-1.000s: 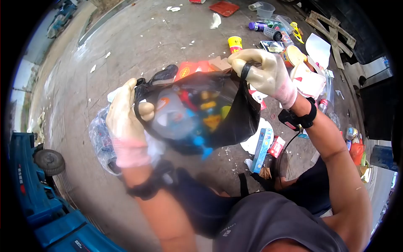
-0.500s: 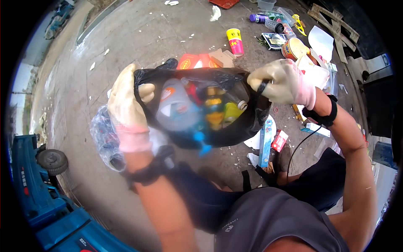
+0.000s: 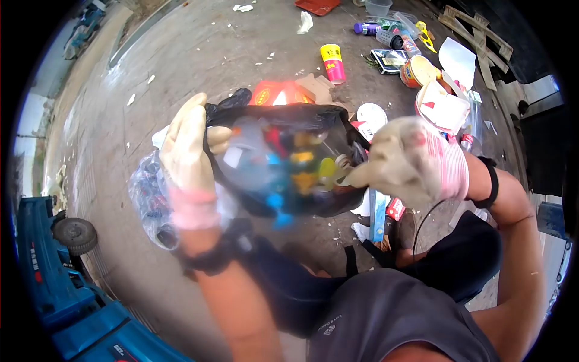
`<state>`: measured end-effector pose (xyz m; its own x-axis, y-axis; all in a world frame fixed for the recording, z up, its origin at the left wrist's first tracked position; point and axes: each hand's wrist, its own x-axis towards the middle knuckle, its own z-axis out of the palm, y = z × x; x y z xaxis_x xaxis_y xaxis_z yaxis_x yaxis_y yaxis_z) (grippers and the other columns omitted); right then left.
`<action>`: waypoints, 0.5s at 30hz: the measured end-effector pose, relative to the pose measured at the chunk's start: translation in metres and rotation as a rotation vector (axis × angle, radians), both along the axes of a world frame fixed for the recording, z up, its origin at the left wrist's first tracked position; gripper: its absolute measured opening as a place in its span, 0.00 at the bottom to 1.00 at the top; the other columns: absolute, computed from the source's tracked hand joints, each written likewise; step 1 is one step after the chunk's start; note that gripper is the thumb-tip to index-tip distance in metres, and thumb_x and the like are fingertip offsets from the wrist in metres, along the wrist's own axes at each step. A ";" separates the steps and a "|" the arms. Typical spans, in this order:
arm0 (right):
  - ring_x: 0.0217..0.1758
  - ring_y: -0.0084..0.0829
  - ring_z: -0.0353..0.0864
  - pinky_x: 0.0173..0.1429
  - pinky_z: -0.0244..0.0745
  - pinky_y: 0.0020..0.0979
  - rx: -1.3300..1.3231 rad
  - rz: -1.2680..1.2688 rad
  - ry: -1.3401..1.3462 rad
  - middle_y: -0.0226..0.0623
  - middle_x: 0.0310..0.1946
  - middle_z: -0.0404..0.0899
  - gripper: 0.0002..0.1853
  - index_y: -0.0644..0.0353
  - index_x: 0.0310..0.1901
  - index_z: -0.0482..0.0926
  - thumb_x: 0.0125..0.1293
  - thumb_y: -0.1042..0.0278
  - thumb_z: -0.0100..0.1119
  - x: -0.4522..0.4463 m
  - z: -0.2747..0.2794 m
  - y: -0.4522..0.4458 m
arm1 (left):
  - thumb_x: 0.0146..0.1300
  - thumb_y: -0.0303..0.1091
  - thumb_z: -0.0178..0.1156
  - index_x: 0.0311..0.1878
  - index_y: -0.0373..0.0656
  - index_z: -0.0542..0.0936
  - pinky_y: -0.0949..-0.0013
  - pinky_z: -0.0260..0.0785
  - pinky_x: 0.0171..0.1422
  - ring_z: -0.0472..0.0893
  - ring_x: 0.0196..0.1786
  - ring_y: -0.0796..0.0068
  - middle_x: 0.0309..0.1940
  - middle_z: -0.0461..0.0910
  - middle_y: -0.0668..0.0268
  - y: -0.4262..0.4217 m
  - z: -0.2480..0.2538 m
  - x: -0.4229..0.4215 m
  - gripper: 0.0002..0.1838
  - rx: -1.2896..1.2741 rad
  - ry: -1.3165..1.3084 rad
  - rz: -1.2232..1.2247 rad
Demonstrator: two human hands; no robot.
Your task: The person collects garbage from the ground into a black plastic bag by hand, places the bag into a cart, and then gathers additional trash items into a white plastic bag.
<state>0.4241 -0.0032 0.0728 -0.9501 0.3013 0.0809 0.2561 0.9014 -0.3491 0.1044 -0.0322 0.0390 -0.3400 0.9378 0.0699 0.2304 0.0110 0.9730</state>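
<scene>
My left hand point(image 3: 187, 148), in a cream glove with a pink cuff, grips the left rim of a black plastic bag point(image 3: 250, 202), thumb inside and fingers outside. My right hand point(image 3: 401, 163), gloved alike and slightly blurred, pinches the bag's right rim. The bag's mouth is spread open between them. Within it lie a translucent plastic container point(image 3: 241, 158), a yellow-orange item point(image 3: 303, 158), a lime-green item point(image 3: 327, 169) and a bright blue item point(image 3: 276, 202), all smeared by motion. Beside my left wrist sits a clear plastic bag point(image 3: 151, 196) of bottles.
A red carton point(image 3: 280, 92) and a yellow-pink cup point(image 3: 333, 63) are beyond the bag. To the right lie a noodle tub point(image 3: 419, 71), bottles and white containers. A blue box point(image 3: 377, 217) is near my foot. Wooden slats point(image 3: 476, 36) and a blue vehicle point(image 3: 66, 289) flank the area.
My right hand has moved down along the bag's right rim, turning so its fingers point left. The bag's right side has dropped slightly. My left hand still holds the left rim.
</scene>
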 end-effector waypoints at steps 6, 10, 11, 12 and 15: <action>0.36 0.40 0.87 0.40 0.81 0.41 0.155 -0.141 0.192 0.36 0.32 0.86 0.09 0.51 0.45 0.85 0.68 0.63 0.59 -0.017 -0.029 0.001 | 0.80 0.40 0.53 0.66 0.36 0.80 0.71 0.78 0.42 0.85 0.35 0.74 0.33 0.88 0.59 0.005 0.000 0.021 0.21 -0.042 0.004 -0.146; 0.38 0.40 0.88 0.41 0.81 0.42 0.043 -0.300 0.015 0.36 0.33 0.86 0.10 0.49 0.47 0.84 0.69 0.59 0.58 -0.023 -0.020 0.009 | 0.75 0.37 0.57 0.70 0.34 0.75 0.70 0.75 0.53 0.83 0.43 0.74 0.43 0.85 0.60 0.000 -0.010 0.037 0.25 -0.110 0.121 -0.537; 0.37 0.41 0.88 0.41 0.81 0.43 0.019 -0.338 0.039 0.37 0.32 0.86 0.11 0.48 0.46 0.85 0.69 0.57 0.58 -0.025 -0.029 0.012 | 0.73 0.36 0.58 0.70 0.32 0.74 0.69 0.74 0.58 0.83 0.48 0.73 0.49 0.84 0.61 0.000 -0.015 0.046 0.27 -0.121 0.191 -0.625; 0.37 0.42 0.88 0.41 0.81 0.43 -0.023 -0.341 0.085 0.37 0.32 0.86 0.12 0.48 0.47 0.85 0.68 0.56 0.60 -0.024 -0.036 0.014 | 0.70 0.35 0.59 0.70 0.31 0.73 0.68 0.72 0.62 0.80 0.53 0.73 0.53 0.82 0.61 -0.001 -0.014 0.059 0.28 -0.125 0.152 -0.742; 0.39 0.44 0.89 0.43 0.82 0.43 -0.145 -0.480 0.040 0.39 0.34 0.87 0.14 0.47 0.48 0.87 0.64 0.54 0.62 -0.031 -0.033 0.014 | 0.65 0.33 0.64 0.64 0.30 0.75 0.70 0.68 0.63 0.75 0.54 0.77 0.53 0.79 0.66 -0.009 -0.003 0.086 0.26 -0.200 0.215 -0.797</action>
<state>0.3927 0.0111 0.0398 -0.6984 0.7147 0.0387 0.6142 0.6263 -0.4802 0.1904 -0.0411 0.0364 0.4293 0.8930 -0.1353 0.4217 -0.0658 0.9043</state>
